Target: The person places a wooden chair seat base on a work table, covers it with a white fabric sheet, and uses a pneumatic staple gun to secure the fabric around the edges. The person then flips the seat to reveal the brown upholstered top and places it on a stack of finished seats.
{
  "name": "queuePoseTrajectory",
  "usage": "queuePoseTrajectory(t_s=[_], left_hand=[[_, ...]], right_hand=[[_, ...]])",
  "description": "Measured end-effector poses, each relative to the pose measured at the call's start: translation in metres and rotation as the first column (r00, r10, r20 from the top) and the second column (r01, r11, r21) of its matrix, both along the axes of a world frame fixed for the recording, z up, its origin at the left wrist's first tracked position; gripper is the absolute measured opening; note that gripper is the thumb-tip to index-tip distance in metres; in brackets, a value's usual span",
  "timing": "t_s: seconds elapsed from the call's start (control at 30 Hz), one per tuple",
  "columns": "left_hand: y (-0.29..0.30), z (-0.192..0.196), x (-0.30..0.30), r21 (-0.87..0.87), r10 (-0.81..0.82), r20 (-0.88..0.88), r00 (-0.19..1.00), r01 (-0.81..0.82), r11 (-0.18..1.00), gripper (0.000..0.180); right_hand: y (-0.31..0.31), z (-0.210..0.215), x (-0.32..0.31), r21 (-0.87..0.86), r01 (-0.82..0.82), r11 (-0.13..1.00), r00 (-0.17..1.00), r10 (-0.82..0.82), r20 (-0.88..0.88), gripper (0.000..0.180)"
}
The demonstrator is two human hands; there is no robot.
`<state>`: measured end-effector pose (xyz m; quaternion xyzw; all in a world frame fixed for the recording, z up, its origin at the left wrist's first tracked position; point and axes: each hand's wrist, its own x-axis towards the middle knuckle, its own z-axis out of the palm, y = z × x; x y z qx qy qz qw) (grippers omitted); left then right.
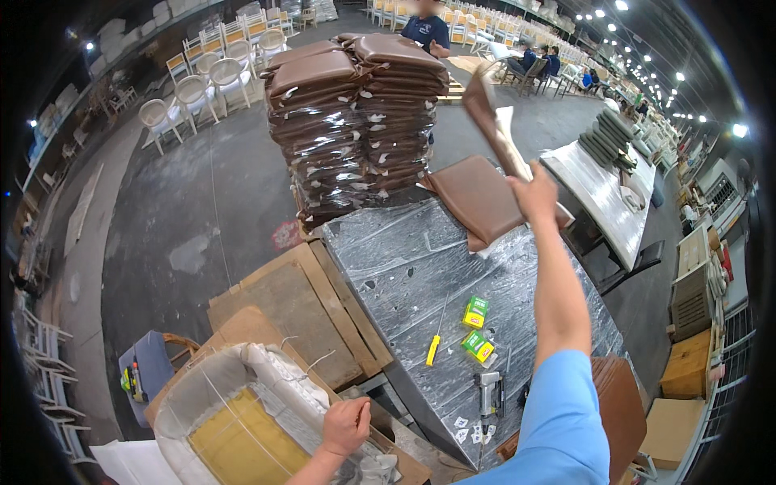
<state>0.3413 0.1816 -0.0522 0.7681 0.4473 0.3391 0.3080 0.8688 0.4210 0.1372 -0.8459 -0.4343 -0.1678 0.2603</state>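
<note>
My right hand (pixel 535 196) reaches to the far end of the wrapped worktable (pixel 412 279), closed on a brown seat cushion (pixel 495 121) tipped up on edge. Its pale underside shows, and its upper end is blurred. Under and beside it, another brown cushion (pixel 475 194) lies flat on the table. My left hand (pixel 346 426) is a loose fist with nothing visible in it, beside an upholstered chair frame (pixel 242 404) with white lining and a yellow seat panel. On the table are a yellow-handled screwdriver (pixel 433 349), green-and-yellow boxes (pixel 476 312) and a staple gun (pixel 490 394).
Plastic-wrapped stacks of brown cushions (pixel 356 129) stand beyond the table. Small white tags (pixel 461 428) lie near its front edge. Brown panels (pixel 618 412) lean at the right. White chairs (pixel 194 93) stand far left. A person (pixel 424 31) is behind the stacks. Another table (pixel 602 182) holds green cushions.
</note>
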Motion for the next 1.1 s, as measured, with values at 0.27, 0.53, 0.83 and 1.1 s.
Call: queuePoseTrajectory(t_s=[0.27,0.53,0.83,1.1], left_hand=[[0.002,0.005,0.003,0.026,0.021,-0.007,1.000,-0.021,0.999,0.007],[-0.018,0.013,-0.015,0.171,-0.081,0.033,0.996,0.075,0.982,0.016],[-0.252,0.041,-0.148,-0.118,-0.272,-0.291,0.917,0.247,0.962,0.074],[-0.277,0.017,-0.179,0.061,-0.342,-0.405,0.848,0.398,0.915,0.083]], right_hand=[[-0.168,-0.211,-0.136,-0.206,-0.373,0.905,0.863,0.257,-0.436,0.073],[-0.444,-0.285,-0.263,-0.410,-0.360,0.838,0.635,-0.102,-0.765,0.068],[-0.659,-0.287,-0.329,-0.573,-0.091,0.814,0.655,-0.384,-0.650,0.052],[-0.798,-0.304,-0.390,-0.513,-0.078,0.855,0.580,-0.380,-0.721,0.050]])
